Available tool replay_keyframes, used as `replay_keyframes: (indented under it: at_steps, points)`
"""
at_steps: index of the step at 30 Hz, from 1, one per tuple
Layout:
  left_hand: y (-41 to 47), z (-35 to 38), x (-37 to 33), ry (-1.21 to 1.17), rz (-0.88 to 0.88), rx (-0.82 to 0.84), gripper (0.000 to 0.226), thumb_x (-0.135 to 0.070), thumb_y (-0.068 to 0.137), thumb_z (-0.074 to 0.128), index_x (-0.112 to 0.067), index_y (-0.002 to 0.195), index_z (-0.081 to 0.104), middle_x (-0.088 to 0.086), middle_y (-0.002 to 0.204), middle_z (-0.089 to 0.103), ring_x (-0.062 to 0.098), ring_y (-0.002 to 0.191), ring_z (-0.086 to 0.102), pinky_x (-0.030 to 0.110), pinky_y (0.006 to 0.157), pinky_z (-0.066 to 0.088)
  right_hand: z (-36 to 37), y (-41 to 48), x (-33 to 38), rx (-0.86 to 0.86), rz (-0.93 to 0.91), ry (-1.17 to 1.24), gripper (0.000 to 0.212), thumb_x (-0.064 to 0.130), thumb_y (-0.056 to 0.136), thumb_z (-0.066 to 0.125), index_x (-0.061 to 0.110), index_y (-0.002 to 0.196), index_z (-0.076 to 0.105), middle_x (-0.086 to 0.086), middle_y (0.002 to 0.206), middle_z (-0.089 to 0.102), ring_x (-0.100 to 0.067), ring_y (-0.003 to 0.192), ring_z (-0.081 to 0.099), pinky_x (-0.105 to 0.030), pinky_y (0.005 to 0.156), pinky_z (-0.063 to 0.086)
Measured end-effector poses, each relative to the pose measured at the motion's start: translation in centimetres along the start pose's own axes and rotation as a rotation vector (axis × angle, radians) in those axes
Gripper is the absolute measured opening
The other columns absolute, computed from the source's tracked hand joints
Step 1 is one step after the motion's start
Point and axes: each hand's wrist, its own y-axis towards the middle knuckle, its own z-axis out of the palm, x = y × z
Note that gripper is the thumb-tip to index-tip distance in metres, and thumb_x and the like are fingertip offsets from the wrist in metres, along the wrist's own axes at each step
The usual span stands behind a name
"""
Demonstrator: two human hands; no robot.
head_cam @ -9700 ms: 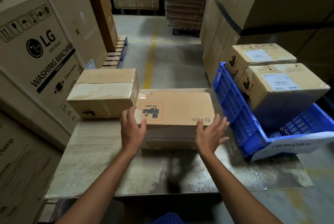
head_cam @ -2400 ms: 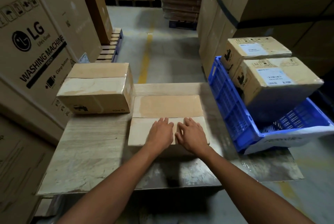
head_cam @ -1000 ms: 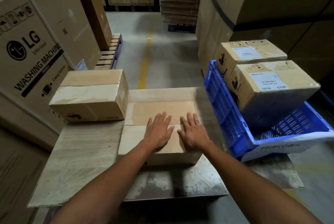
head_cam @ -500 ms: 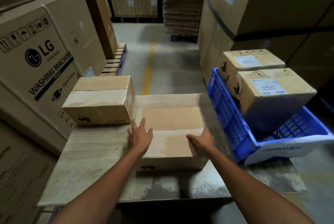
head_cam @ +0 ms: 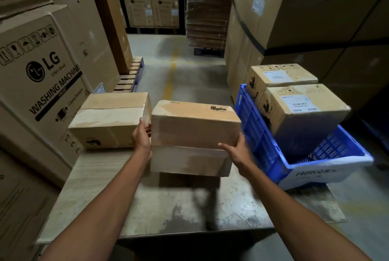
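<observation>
A taped cardboard box [head_cam: 193,134] is tipped up on the worn table [head_cam: 101,193], its taped face turned toward me and its near edge lifted. My left hand [head_cam: 142,137] grips its left side, with the fingers wrapped behind the edge. My right hand [head_cam: 235,151] grips the right side, thumb on the front face. A second taped cardboard box [head_cam: 109,121] sits on the table just left of it, close to my left hand.
A blue plastic crate [head_cam: 271,155] at the table's right holds two labelled cardboard boxes [head_cam: 301,113]. Large washing machine cartons [head_cam: 42,75] stand at the left and tall stacked cartons [head_cam: 294,18] at the right. A floor aisle with a yellow line [head_cam: 170,75] runs ahead.
The box lay flat with my hands on its top. Both hands moved out to its sides, and it is now tilted up off the table.
</observation>
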Motion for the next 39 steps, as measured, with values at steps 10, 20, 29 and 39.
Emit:
replay_keyframes:
  at_steps: [10, 20, 29, 39]
  points:
    - [-3.7, -3.4, 3.7, 0.592, 0.11, -0.093, 0.041, -0.045, 0.093, 0.062, -0.009, 0.113, 0.057, 0.009, 0.11, 0.06, 0.027, 0.097, 0.056, 0.033, 0.077, 0.041, 2.6, -1.9, -1.0, -0.254, 0.098, -0.198, 0.074, 0.062, 0.085, 0.06, 0.01, 0.134, 0.045, -0.013, 0.133, 0.058, -0.03, 0.119, 0.056, -0.05, 0.103, 0.047]
    - [-5.7, -3.0, 4.6, 1.221, 0.966, 0.27, 0.055, -0.037, 0.096, 0.036, -0.005, 0.135, 0.056, 0.02, 0.144, 0.051, 0.035, 0.137, 0.043, 0.048, 0.114, 0.036, 10.0, -4.7, 1.5, 0.095, -0.782, -0.938, 0.061, 0.036, 0.097, 0.048, 0.012, 0.152, 0.036, -0.015, 0.161, 0.029, -0.032, 0.151, 0.024, -0.052, 0.119, 0.028]
    - [-5.3, -1.8, 3.3, 1.487, 0.871, 0.281, 0.06, -0.043, 0.095, 0.02, -0.011, 0.12, 0.064, 0.015, 0.134, 0.059, 0.033, 0.125, 0.052, 0.043, 0.103, 0.04, 11.0, -3.9, 2.0, 0.194, -0.709, -1.207, 0.067, 0.056, 0.091, 0.023, 0.019, 0.143, 0.044, -0.014, 0.151, 0.041, -0.032, 0.139, 0.039, -0.05, 0.109, 0.034]
    - [-1.0, 0.1, 0.6, 1.576, 0.655, 0.484, 0.058, -0.037, 0.105, 0.028, -0.014, 0.158, 0.018, 0.01, 0.167, 0.003, 0.024, 0.154, 0.003, 0.042, 0.124, 0.01, 12.9, 0.1, 5.4, 0.343, -0.558, -1.251, 0.059, 0.05, 0.103, 0.024, 0.018, 0.153, 0.026, -0.014, 0.165, 0.016, -0.033, 0.152, 0.014, -0.058, 0.117, 0.021]
